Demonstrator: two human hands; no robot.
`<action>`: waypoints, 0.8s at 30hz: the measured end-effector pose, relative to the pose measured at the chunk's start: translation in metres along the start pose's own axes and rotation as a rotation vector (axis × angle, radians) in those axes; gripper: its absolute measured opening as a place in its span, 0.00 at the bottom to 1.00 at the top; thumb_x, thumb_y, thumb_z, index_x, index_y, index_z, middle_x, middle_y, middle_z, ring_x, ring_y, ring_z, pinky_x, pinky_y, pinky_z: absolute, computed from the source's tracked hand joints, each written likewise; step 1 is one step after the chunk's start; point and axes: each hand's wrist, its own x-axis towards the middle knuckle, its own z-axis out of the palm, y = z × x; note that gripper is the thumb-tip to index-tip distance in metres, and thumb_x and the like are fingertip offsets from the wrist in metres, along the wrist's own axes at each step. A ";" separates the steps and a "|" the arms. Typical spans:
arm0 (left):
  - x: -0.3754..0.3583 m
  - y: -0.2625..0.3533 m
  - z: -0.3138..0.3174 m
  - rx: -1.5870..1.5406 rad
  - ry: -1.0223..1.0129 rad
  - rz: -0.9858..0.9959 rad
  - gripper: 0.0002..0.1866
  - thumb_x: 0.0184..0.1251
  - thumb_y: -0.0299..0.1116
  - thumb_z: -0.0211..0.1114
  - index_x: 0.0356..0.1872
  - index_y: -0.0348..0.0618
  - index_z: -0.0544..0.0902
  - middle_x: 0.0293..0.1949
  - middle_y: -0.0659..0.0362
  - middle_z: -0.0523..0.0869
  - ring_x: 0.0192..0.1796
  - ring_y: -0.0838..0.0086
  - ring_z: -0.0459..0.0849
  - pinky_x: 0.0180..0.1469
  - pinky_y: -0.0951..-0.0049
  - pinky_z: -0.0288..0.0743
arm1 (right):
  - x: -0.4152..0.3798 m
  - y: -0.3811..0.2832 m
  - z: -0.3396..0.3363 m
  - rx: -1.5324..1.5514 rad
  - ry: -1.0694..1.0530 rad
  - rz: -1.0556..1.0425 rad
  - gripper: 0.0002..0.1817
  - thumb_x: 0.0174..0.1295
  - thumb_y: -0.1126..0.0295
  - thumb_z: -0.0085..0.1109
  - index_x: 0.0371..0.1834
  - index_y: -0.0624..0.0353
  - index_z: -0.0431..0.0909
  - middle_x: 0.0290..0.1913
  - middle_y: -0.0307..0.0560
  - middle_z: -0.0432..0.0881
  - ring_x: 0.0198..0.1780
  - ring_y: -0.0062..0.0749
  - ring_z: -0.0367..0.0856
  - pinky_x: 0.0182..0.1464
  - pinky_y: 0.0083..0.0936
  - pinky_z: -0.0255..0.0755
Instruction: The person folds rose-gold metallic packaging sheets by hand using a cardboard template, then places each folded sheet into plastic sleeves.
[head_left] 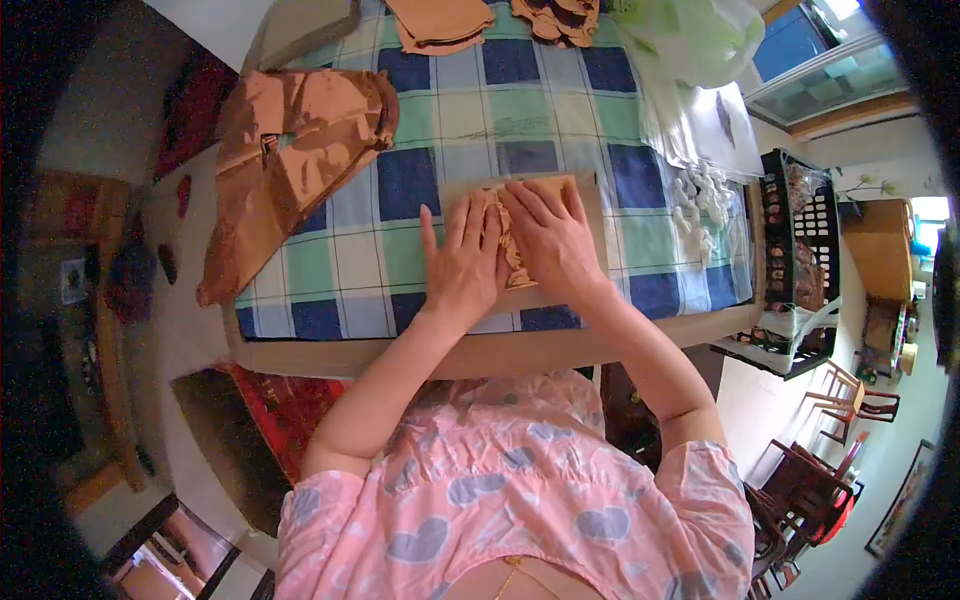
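My left hand [465, 262] lies flat with its fingers stretched forward, the thumb side close to my other hand. Beside it, my right hand [552, 238] also presses down flat, fingers extended. Under both palms is a tan piece with a wavy cut pattern [517, 272], mostly hidden except for a strip between the hands. It rests on a thin brownish board [592, 205], whose edges show around my hands on the checkered cloth [420, 165].
A large shiny orange-brown sheet [310, 140] drapes over the left side. At the far edge lie stacked orange pieces [445, 25] and a cut-out patterned pile [558, 22]. To the right are white scraps [700, 210], a pale green plastic bag [690, 40] and a black crate [785, 240].
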 end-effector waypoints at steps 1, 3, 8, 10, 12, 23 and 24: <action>0.000 0.000 -0.001 0.003 -0.012 -0.001 0.29 0.59 0.39 0.61 0.62 0.38 0.72 0.69 0.52 0.65 0.71 0.61 0.60 0.69 0.32 0.43 | -0.001 0.001 0.000 -0.008 0.007 -0.002 0.24 0.61 0.70 0.54 0.63 0.56 0.71 0.63 0.45 0.73 0.66 0.39 0.68 0.71 0.52 0.51; 0.000 0.000 0.003 0.014 0.019 0.004 0.29 0.59 0.39 0.61 0.62 0.38 0.71 0.69 0.52 0.65 0.71 0.61 0.60 0.70 0.33 0.44 | -0.002 0.005 0.000 -0.007 0.003 0.025 0.24 0.61 0.68 0.53 0.63 0.55 0.72 0.65 0.44 0.72 0.67 0.38 0.66 0.72 0.53 0.47; -0.002 0.000 0.005 0.017 0.020 -0.004 0.30 0.60 0.39 0.61 0.63 0.39 0.70 0.69 0.53 0.65 0.71 0.62 0.61 0.70 0.34 0.45 | -0.010 0.014 0.002 0.024 -0.028 0.080 0.25 0.62 0.65 0.53 0.63 0.53 0.72 0.68 0.44 0.68 0.70 0.40 0.62 0.75 0.51 0.42; -0.001 -0.001 0.008 0.014 0.049 0.003 0.29 0.60 0.39 0.61 0.63 0.39 0.69 0.68 0.53 0.65 0.70 0.62 0.61 0.70 0.33 0.45 | -0.020 0.011 -0.015 0.034 -0.039 0.012 0.23 0.64 0.65 0.54 0.63 0.55 0.71 0.66 0.46 0.70 0.69 0.41 0.64 0.73 0.49 0.48; 0.000 -0.001 0.009 0.000 0.084 -0.006 0.28 0.60 0.39 0.61 0.61 0.40 0.70 0.67 0.53 0.67 0.70 0.62 0.62 0.69 0.33 0.46 | -0.034 0.008 -0.024 0.057 -0.067 -0.042 0.23 0.64 0.65 0.54 0.63 0.56 0.71 0.66 0.47 0.70 0.69 0.43 0.64 0.72 0.48 0.51; 0.000 -0.003 0.007 -0.049 0.088 -0.007 0.25 0.61 0.39 0.59 0.59 0.42 0.72 0.65 0.52 0.69 0.68 0.57 0.65 0.70 0.33 0.43 | -0.049 0.004 -0.063 0.176 -0.305 -0.158 0.30 0.57 0.67 0.60 0.66 0.50 0.68 0.71 0.47 0.63 0.72 0.44 0.59 0.74 0.48 0.49; 0.000 -0.004 0.007 -0.050 0.087 -0.008 0.24 0.62 0.39 0.59 0.59 0.42 0.73 0.65 0.52 0.69 0.68 0.58 0.65 0.70 0.33 0.43 | -0.052 0.005 -0.063 0.162 -0.294 -0.191 0.30 0.56 0.68 0.60 0.66 0.50 0.68 0.71 0.47 0.63 0.72 0.44 0.59 0.73 0.48 0.50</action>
